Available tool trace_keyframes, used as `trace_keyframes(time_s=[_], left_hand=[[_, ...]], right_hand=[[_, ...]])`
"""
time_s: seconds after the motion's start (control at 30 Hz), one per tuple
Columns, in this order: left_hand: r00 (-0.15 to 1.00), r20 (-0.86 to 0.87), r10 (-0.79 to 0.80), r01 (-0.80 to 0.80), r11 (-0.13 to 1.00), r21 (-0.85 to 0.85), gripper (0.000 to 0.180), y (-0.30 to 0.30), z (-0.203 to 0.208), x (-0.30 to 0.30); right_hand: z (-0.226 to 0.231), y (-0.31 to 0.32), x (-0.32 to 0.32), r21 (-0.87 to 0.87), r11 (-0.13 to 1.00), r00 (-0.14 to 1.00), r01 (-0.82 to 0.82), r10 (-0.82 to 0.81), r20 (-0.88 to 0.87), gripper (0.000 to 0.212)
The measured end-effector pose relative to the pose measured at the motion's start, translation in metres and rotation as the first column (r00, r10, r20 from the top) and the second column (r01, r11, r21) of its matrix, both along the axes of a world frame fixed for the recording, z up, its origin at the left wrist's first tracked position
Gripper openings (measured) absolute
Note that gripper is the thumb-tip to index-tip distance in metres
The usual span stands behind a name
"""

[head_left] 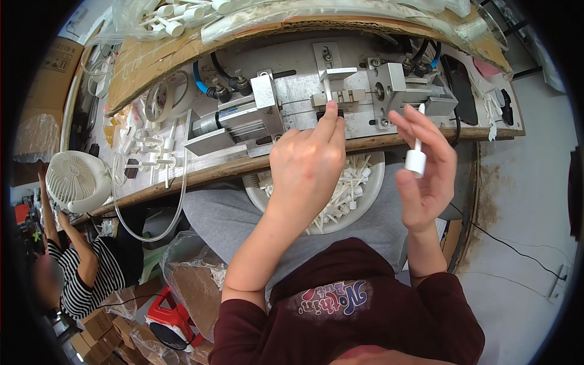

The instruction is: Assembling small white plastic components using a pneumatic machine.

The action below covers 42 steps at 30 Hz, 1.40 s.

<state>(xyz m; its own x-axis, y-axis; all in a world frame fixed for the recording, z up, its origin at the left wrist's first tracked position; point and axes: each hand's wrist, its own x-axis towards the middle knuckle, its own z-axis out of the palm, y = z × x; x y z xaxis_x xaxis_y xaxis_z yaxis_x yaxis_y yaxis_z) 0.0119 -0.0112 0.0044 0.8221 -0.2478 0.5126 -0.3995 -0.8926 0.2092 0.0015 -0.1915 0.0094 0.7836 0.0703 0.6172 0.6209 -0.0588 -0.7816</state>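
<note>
My left hand [307,164] reaches over the bench edge with its fingers pressed together, the index finger stretched forward. Its fingertips meet the lower end of a thin white stick [328,90], which lies in the notch of a small metal holder [353,95]. What the tips pinch underneath is partly hidden. To the right, my right hand [429,167] is raised with a white capped applicator [415,162] between thumb and fingers, its stick pointing up. Metal clamp blocks stand on either side, the left block [265,100] and the right block [389,91].
In my lap sits a white basin [376,194] of white sticks and caps. A cardboard shelf [146,76] overhangs the bench. A phone [459,88] lies at right; a white fan [79,181] and clear tubing [149,237] are at left. Another person [91,267] works at far left.
</note>
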Motion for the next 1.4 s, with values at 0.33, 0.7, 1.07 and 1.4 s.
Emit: trace_keyframes(time_s=[0.33, 0.7, 1.07, 1.4], left_hand=[[0.945, -0.270, -0.186, 0.088, 0.937, -0.339, 0.027, 0.022, 0.045, 0.003], [0.987, 0.133, -0.084, 0.106, 0.981, -0.164, 0.027, 0.036, 0.097, 0.126], [0.997, -0.077, 0.013, -0.023, 0.991, -0.133, 0.037, 0.020, 0.106, 0.150], [0.987, -0.161, 0.002, -0.015, 0.997, -0.082, 0.032, 0.041, 0.118, 0.130]], right_hand=[[0.007, 0.002, 0.001, -0.390, 0.910, 0.989, 0.141, -0.108, 0.104, 0.035], [-0.003, 0.027, 0.027, -0.760, 0.601, 0.952, 0.247, -0.005, 0.306, 0.028], [0.001, 0.032, 0.033, -0.805, 0.535, 0.955, 0.257, -0.011, 0.297, 0.026], [0.020, 0.029, 0.033, -0.761, 0.626, 0.966, 0.170, 0.047, 0.255, 0.028]])
